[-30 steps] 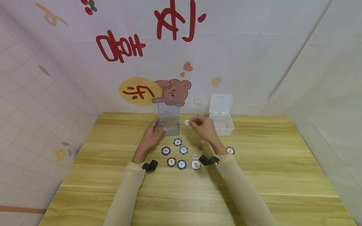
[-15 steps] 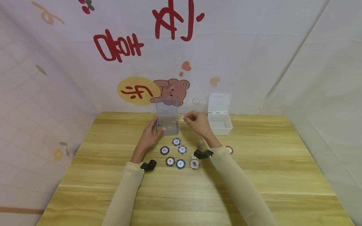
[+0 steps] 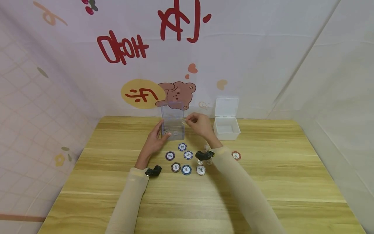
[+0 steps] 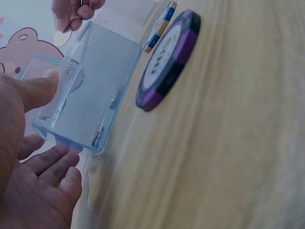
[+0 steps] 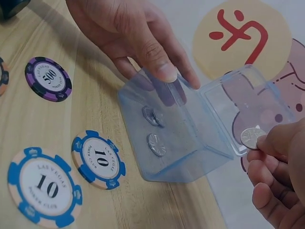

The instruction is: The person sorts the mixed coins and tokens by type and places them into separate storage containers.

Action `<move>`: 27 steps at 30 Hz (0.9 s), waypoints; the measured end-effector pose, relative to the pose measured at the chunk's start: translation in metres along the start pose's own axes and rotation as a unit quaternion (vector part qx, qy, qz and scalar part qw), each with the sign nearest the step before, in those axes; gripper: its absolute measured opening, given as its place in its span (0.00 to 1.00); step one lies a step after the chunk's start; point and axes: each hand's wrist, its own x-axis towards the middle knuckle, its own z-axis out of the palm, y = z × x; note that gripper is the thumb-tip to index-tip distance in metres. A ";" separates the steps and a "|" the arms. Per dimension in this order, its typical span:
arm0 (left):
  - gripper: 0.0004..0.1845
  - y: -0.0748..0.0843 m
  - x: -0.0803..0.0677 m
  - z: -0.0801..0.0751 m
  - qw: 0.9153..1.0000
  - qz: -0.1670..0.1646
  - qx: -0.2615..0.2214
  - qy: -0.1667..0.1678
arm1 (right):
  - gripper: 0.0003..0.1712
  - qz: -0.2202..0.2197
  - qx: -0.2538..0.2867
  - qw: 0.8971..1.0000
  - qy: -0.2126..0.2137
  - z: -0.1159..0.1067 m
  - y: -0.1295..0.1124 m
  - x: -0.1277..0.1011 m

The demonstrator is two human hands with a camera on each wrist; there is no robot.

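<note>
My left hand (image 3: 156, 138) grips a clear bluish plastic box (image 5: 178, 164), thumb over its edge and fingers against the side. The box's hinged lid (image 5: 248, 102) stands open, and several silver coins (image 5: 156, 144) lie inside. Between thumb and index finger my right hand (image 3: 201, 126) pinches a silver coin (image 5: 251, 137). That coin is held up at the right rim of the box, in front of the lid in the right wrist view.
Several poker chips lie in front of the box, among them a purple 500 chip (image 5: 48, 78) and a blue 10 chip (image 5: 98, 160). More coins (image 3: 200, 162) lie below my right wrist. A white lidded box (image 3: 230, 136) stands open on the right, a red chip (image 3: 236, 155) before it.
My right hand has moved left with the coin, from between the two boxes to the clear box's right rim. My left hand keeps its place on the box.
</note>
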 end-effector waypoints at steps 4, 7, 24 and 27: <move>0.45 -0.001 0.001 0.000 1.000 0.002 -0.004 0.002 | 0.06 -0.006 -0.002 1.000 -0.003 0.004 -0.002 0.004; 0.44 -0.001 0.001 0.000 1.000 0.004 -0.013 0.003 | 0.06 -0.012 0.005 1.000 -0.008 0.008 -0.003 0.008; 0.45 0.001 0.001 0.001 1.000 0.002 -0.004 0.002 | 0.09 -0.004 0.019 1.000 -0.022 0.012 -0.003 0.010; 0.45 0.002 0.000 0.000 1.000 0.000 -0.002 0.002 | 0.11 -0.004 0.020 0.999 -0.029 0.008 -0.003 0.009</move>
